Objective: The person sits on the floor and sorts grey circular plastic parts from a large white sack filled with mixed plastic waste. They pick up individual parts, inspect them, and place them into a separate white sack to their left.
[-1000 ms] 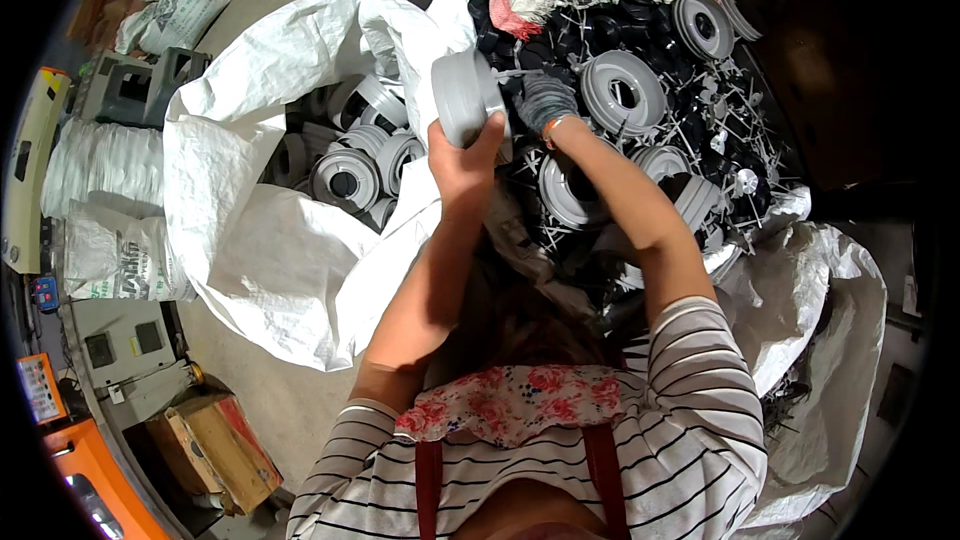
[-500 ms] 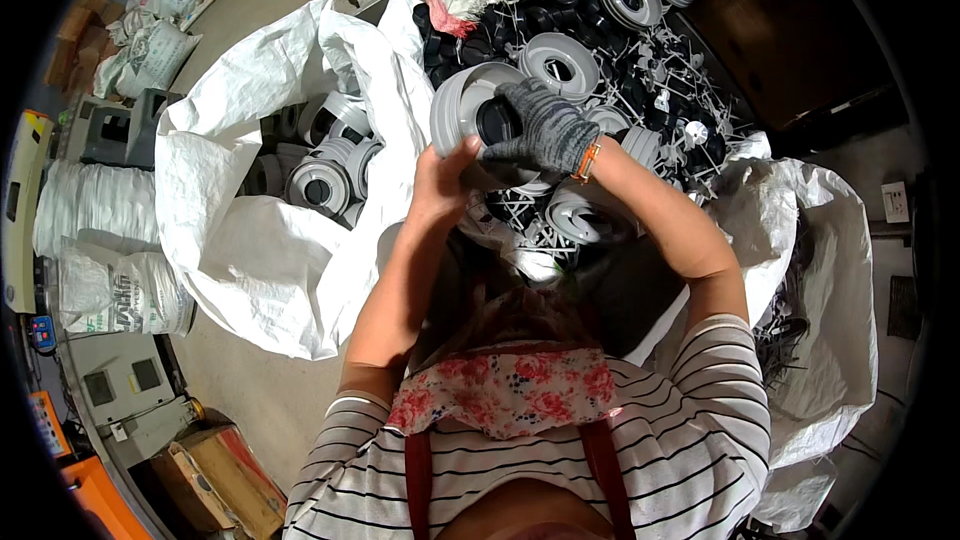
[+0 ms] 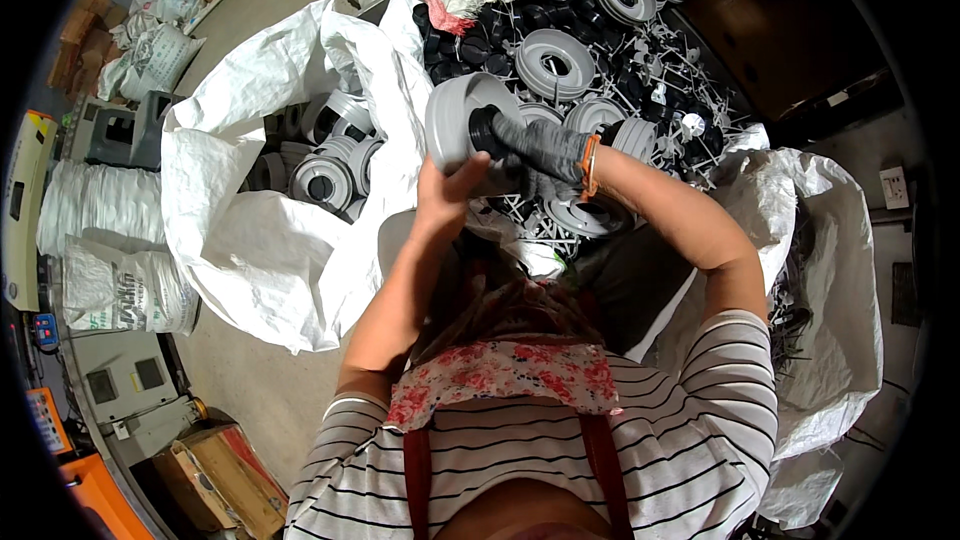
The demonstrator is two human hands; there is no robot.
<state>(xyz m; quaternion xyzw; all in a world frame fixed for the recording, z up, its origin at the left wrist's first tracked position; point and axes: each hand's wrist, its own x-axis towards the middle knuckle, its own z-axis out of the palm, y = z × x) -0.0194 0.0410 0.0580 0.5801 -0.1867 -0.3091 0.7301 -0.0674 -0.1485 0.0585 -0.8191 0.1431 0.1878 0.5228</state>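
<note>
A grey ridged round plastic housing (image 3: 450, 122) is held tilted in my bare left hand (image 3: 445, 198), the thumb over its near rim. My right hand (image 3: 550, 150), in a grey knitted glove, is closed on a black round cap (image 3: 484, 130) at the opening of that housing. Whether the cap is seated or loose, I cannot tell. Just beyond my hands, grey round housings (image 3: 553, 62) lie on a heap of black caps (image 3: 470, 48) and thin grey plastic sprues (image 3: 655, 65).
To the left stands an open white woven sack (image 3: 240, 240) holding several grey housings with black centres (image 3: 322, 182). Another white sack (image 3: 830, 340) with dark and grey scraps is at the right. Cardboard boxes (image 3: 225, 480) and a grey machine (image 3: 125, 380) line the lower left.
My right hand has turned at the wrist, its fingers now closer round the black cap. The held housing has tipped and shifted slightly left.
</note>
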